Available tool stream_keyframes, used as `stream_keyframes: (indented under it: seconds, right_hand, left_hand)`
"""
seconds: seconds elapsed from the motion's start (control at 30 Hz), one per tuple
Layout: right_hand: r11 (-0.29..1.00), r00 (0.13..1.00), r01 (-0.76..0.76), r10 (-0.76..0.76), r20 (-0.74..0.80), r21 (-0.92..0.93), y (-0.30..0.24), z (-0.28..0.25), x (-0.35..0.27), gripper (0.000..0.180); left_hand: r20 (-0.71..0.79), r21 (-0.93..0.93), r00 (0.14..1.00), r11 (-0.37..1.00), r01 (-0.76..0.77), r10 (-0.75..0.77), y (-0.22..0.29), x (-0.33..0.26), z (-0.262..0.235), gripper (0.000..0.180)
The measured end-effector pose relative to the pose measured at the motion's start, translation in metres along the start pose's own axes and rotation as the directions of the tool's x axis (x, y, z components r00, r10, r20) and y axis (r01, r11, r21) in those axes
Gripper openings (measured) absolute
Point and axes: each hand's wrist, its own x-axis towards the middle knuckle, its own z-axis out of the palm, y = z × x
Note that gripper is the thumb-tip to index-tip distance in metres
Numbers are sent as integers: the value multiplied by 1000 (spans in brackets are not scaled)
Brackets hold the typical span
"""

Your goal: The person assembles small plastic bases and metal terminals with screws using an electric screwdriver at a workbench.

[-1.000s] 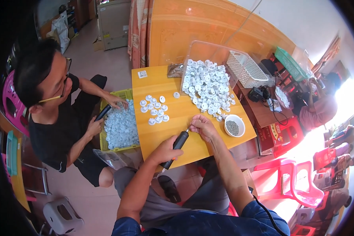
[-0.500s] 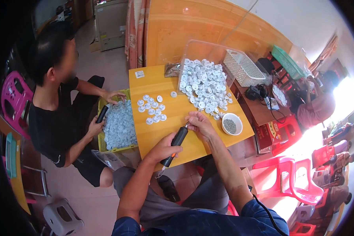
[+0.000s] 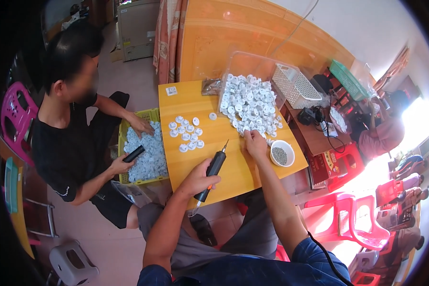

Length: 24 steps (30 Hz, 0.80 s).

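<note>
My left hand (image 3: 199,180) is wrapped round a black electric screwdriver (image 3: 216,168), whose thin bit points up and away over the yellow table (image 3: 233,183). At the near edge of a heap of white round plastic parts (image 3: 250,102), my right hand (image 3: 256,144) has its fingertips pinched together on one white part, mostly hidden by the fingers. Beside that hand, on its right, stands a white cup (image 3: 291,157) of small grey metal pieces, too small to make out. Several similar white parts (image 3: 183,148) lie grouped on the table's left side.
A clear plastic bin (image 3: 236,59) lies tipped behind the heap. Left of the table, a co-worker (image 3: 57,138) holds a black tool (image 3: 134,153) and reaches into a yellow basket (image 3: 150,114) of pale parts. A brown side table (image 3: 314,136) and red chairs (image 3: 343,217) stand right.
My right hand has moved away from the screwdriver's tip to the heap's near edge. The bit now shows bare. The co-worker's hand has reached lower into the yellow basket.
</note>
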Motion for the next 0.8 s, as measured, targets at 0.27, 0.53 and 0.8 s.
stream_keyframes:
  seconds: [0.27,0.53,0.8]
  right_hand:
    - [966,993,24,7,121,-256,-13,6,14,43]
    - [929,982,-69,-1,189,362,12,17,9,20]
    - [177,853,-516,12,522,838,0,8,-19,20]
  left_hand:
    - [-7,-1,999,999,-35,35,1,0,-1,60]
    - [-12,-1,1000,1000,-11,11,4,0,0,60]
    - [-16,22,1000,1000,11,-11,-5,3,1,64]
